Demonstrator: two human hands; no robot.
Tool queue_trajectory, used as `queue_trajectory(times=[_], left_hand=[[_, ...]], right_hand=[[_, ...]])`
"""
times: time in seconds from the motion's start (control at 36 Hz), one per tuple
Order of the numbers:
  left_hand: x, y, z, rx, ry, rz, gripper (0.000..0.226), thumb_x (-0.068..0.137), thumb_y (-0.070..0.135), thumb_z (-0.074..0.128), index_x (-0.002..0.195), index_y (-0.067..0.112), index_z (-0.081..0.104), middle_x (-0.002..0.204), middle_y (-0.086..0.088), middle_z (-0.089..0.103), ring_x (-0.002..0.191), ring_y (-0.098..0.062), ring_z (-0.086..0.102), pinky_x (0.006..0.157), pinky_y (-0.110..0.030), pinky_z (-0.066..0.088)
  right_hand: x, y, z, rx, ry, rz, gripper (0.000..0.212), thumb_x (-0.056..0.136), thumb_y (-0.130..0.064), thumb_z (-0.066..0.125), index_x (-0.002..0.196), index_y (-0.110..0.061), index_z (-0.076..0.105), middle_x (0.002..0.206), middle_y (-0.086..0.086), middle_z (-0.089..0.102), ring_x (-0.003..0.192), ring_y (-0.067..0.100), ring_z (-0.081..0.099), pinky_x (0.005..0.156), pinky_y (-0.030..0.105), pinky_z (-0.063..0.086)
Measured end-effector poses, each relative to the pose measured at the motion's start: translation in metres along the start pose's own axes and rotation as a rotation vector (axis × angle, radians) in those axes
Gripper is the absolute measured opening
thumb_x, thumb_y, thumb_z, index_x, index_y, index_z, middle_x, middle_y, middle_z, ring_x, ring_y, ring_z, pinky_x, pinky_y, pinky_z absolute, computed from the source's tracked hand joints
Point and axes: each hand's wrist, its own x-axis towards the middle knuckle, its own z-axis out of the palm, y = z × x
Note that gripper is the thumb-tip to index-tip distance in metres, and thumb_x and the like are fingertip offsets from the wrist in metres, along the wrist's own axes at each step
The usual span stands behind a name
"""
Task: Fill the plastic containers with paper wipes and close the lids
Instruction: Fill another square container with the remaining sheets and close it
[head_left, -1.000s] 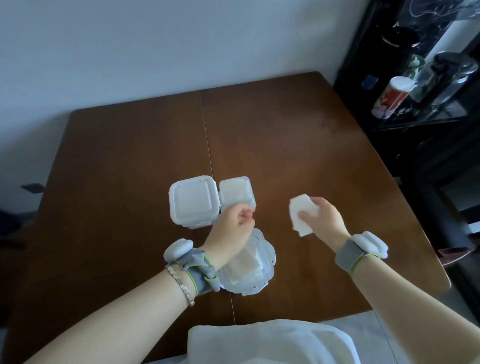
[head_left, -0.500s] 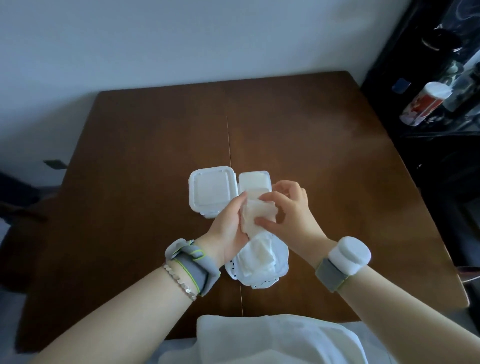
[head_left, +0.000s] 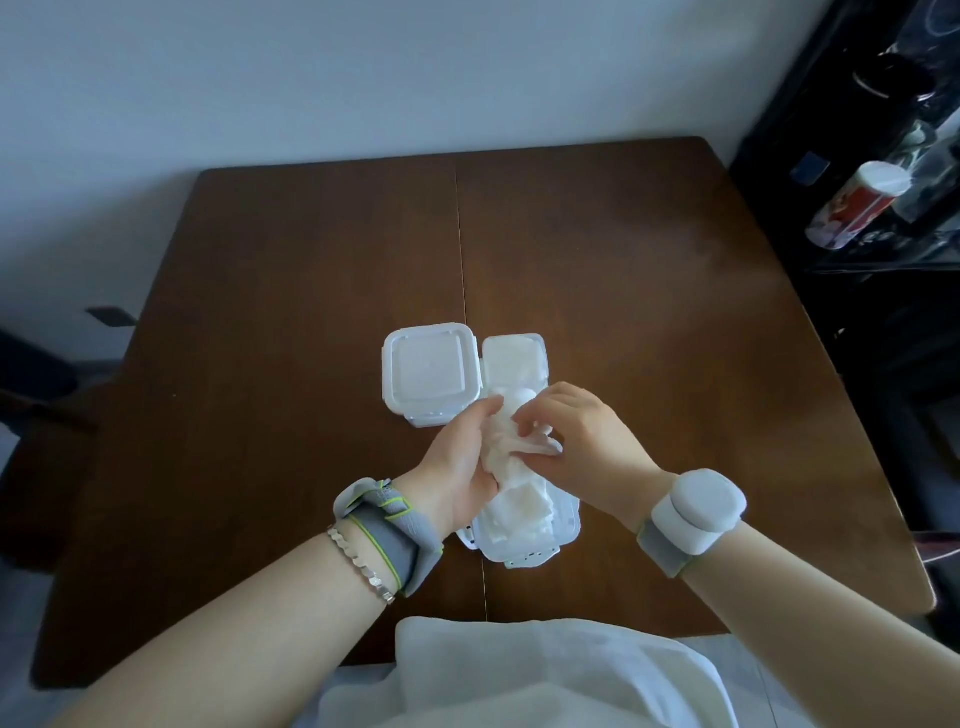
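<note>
A square clear plastic container with its lid on (head_left: 428, 371) sits at the table's middle. Beside it on the right stands an open container (head_left: 514, 358) with white paper inside. Nearer to me lies a lid (head_left: 519, 538) with folded paper wipes (head_left: 517, 512) on it. My left hand (head_left: 462, 462) and my right hand (head_left: 582, 441) meet just above the near edge of the open container. Together they grip one crumpled white paper wipe (head_left: 511, 444), fingers closed on it.
The brown wooden table (head_left: 291, 291) has a seam down its middle. A dark shelf at the right holds a red-and-white can (head_left: 857, 208) and glassware. White cloth (head_left: 545, 675) lies at the near edge, below my arms. A pale wall stands behind.
My right hand carried the wipe leftward from the table's right side to meet my left hand. Both hands now squeeze it more tightly. The view shifted slightly.
</note>
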Motion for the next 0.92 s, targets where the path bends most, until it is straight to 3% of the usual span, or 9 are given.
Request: queue_trajectory(times=[0.14,0.25,0.33,0.42,0.5,0.58,0.67,0.81,0.92], left_hand=[[0.002,0.001,-0.006,0.082,0.085,-0.048,0.02,0.092,0.011,0.05,0.076,0.009,0.063,0.057,-0.004,0.064,0.055,-0.016,0.061,0.058,-0.026,0.05],[0.001,0.001,-0.011,0.173,0.12,-0.03,0.018,0.09,0.005,0.049,0.079,0.009,0.062,0.067,-0.007,0.061,0.065,-0.02,0.058,0.06,-0.03,0.048],[0.001,0.002,-0.014,0.199,0.191,0.087,0.017,0.091,0.002,0.046,0.092,0.005,0.062,0.084,-0.011,0.06,0.075,-0.023,0.058,0.066,-0.031,0.052],[0.001,0.006,-0.02,0.197,0.311,0.245,0.024,0.093,0.003,0.041,0.08,0.009,0.06,0.092,-0.014,0.06,0.084,-0.026,0.06,0.07,-0.031,0.055],[0.0,0.009,-0.025,0.213,0.367,0.33,0.029,0.091,0.003,0.038,0.072,0.013,0.058,0.092,-0.015,0.062,0.09,-0.03,0.059,0.077,-0.035,0.053],[0.001,0.008,-0.025,0.237,0.367,0.358,0.03,0.092,0.004,0.038,0.073,0.013,0.06,0.082,-0.01,0.062,0.086,-0.028,0.059,0.074,-0.033,0.054],[0.001,0.006,-0.024,0.229,0.343,0.362,0.029,0.093,0.006,0.039,0.074,0.013,0.061,0.085,-0.01,0.062,0.088,-0.027,0.06,0.073,-0.032,0.054],[0.0,0.003,-0.026,0.211,0.306,0.322,0.028,0.094,0.007,0.041,0.074,0.014,0.058,0.088,-0.01,0.062,0.089,-0.028,0.061,0.076,-0.035,0.054],[0.002,0.001,-0.029,0.221,0.31,0.309,0.027,0.094,0.008,0.04,0.076,0.015,0.059,0.094,-0.013,0.063,0.097,-0.032,0.062,0.08,-0.038,0.055]], right_hand=[[-0.002,-0.005,-0.002,0.067,-0.087,0.033,0.017,0.07,-0.009,0.074,0.083,-0.007,0.064,0.083,0.005,0.068,0.079,0.024,0.06,0.078,0.03,0.046],[-0.003,-0.008,-0.002,0.179,-0.138,0.086,0.015,0.075,-0.014,0.073,0.084,-0.011,0.061,0.087,-0.001,0.065,0.078,0.011,0.054,0.073,0.016,0.042],[-0.002,-0.009,-0.006,0.378,-0.106,0.208,0.028,0.075,-0.012,0.073,0.076,-0.029,0.051,0.081,-0.012,0.061,0.073,-0.002,0.053,0.069,0.008,0.04],[0.002,-0.008,-0.014,0.578,-0.164,0.372,0.024,0.08,-0.012,0.069,0.082,-0.028,0.052,0.081,-0.008,0.06,0.072,0.007,0.057,0.068,0.023,0.049],[0.003,-0.001,-0.01,0.426,-0.381,0.462,0.02,0.087,-0.016,0.06,0.105,-0.021,0.055,0.099,0.001,0.062,0.091,0.02,0.061,0.079,0.035,0.053],[-0.002,-0.001,0.009,0.211,-0.52,0.452,0.032,0.09,-0.02,0.054,0.121,-0.02,0.052,0.114,0.002,0.06,0.102,0.021,0.057,0.083,0.03,0.048],[-0.008,-0.005,0.029,0.111,-0.542,0.443,0.037,0.091,-0.023,0.054,0.127,-0.021,0.049,0.123,-0.001,0.057,0.111,0.019,0.054,0.085,0.024,0.041],[-0.009,-0.01,0.038,0.108,-0.517,0.483,0.051,0.087,-0.035,0.06,0.132,-0.025,0.038,0.128,0.001,0.053,0.108,0.02,0.055,0.087,0.027,0.045],[-0.013,-0.012,0.033,0.125,-0.451,0.383,0.04,0.097,-0.036,0.04,0.134,-0.023,0.035,0.135,0.001,0.047,0.112,0.019,0.053,0.088,0.026,0.043]])
